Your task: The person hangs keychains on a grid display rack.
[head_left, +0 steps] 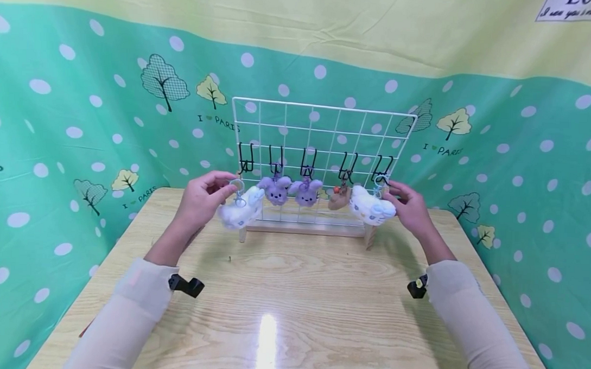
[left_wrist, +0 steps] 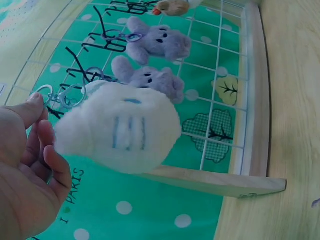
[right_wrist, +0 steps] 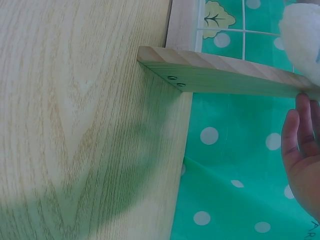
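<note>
My left hand [head_left: 203, 198] pinches the metal ring [left_wrist: 46, 95] of a white plush keychain [head_left: 242, 211] between thumb and forefinger. This plush hangs in front of the rack's left end, near the leftmost black hook [head_left: 246, 164]. At the other end, my right hand [head_left: 411, 209] holds the ring [head_left: 382, 181] of a second white plush keychain [head_left: 371, 206], close to the rightmost hook [head_left: 383, 167]. Its face is toward the front. The right wrist view shows only part of that hand and an edge of the plush [right_wrist: 305, 42]; the pinch itself is outside it.
Two purple plush keychains [head_left: 277, 191] and a brown one [head_left: 340, 198] with an orange part hang from the middle hooks. The white wire grid [head_left: 322, 108] stands on a wooden base [head_left: 304, 228] at the table's [head_left: 311, 293] back. Polka-dot cloth [head_left: 57, 143] surrounds the table.
</note>
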`<action>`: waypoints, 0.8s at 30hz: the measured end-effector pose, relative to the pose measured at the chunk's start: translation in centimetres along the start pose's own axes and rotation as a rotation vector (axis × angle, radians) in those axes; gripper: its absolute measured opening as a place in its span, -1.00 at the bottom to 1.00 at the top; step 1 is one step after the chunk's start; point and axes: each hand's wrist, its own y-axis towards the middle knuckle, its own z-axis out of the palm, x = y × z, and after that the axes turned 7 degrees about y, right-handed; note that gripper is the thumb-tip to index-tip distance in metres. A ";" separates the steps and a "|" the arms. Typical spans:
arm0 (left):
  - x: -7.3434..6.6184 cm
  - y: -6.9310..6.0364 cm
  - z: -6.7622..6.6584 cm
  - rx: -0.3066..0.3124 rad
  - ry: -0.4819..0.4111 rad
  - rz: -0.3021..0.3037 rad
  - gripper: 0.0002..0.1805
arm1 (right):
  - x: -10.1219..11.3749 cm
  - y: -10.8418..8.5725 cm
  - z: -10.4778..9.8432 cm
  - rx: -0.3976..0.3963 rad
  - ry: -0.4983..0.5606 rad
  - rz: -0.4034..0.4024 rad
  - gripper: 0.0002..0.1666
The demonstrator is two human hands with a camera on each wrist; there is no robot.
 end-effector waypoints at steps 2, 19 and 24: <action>0.0 0.3 -0.1 -0.016 0.005 0.008 -0.68 | 0.0 0.0 0.0 -0.005 -0.002 0.001 -0.31; -0.1 1.4 -0.1 -0.052 0.006 -0.018 -0.69 | -0.1 0.0 0.1 -0.007 -0.006 0.012 -0.31; -0.2 1.7 -0.1 -0.049 -0.003 -0.043 -0.70 | -0.1 0.0 0.1 -0.013 -0.009 0.004 -0.31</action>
